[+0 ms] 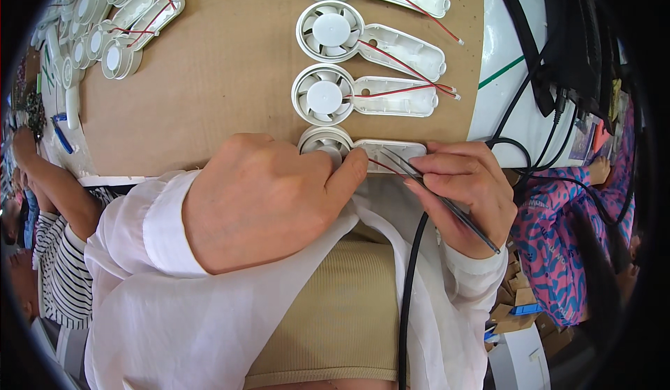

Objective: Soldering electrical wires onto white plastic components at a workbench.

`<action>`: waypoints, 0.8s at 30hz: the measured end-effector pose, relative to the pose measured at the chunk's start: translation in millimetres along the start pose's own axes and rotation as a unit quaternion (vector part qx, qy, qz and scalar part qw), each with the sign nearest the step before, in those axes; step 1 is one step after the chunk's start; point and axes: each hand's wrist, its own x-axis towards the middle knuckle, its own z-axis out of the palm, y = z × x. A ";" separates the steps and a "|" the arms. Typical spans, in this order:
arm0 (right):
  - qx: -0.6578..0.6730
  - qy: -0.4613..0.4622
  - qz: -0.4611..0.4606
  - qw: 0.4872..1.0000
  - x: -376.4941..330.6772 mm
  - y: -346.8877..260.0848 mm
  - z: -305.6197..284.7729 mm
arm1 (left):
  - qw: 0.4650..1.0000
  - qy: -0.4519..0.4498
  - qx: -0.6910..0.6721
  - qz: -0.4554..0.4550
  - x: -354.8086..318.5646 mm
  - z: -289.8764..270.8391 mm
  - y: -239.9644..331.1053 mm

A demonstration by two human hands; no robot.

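Observation:
At the table's near edge lies a white handheld fan half (326, 139), its round fan end to the left and its hollow handle shell to the right. My left hand (269, 198) grips the round end, fingers curled and covering much of it. My right hand (464, 188) pinches grey metal tweezers (469, 224), whose tips reach over the handle shell close to a red wire (391, 169). The wire's far end is hidden by my right fingers. Just beyond lie similar open fan halves (325, 98) in a column, with red and black wires ending in small white plugs.
Brown board (195, 62) covers the table. More white fans (122, 58) are heaped at the far left, near a blue tool (61, 135). Black cables (530, 93) and a black device (579, 48) are on the right. Other people sit at both sides; a black cable hangs before me.

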 end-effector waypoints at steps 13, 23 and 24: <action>0.076 0.025 -0.016 0.997 -3.0 8.9 10.6 | 0.999 0.022 -0.023 0.005 -3.0 6.1 -1.6; 0.015 -0.016 -0.013 1.000 -1.6 -0.4 6.6 | 0.999 0.018 -0.026 0.007 -0.9 6.0 -0.7; -0.008 -0.023 -0.019 1.000 -0.2 -2.9 6.7 | 0.999 0.019 -0.027 0.008 -0.9 6.1 -0.8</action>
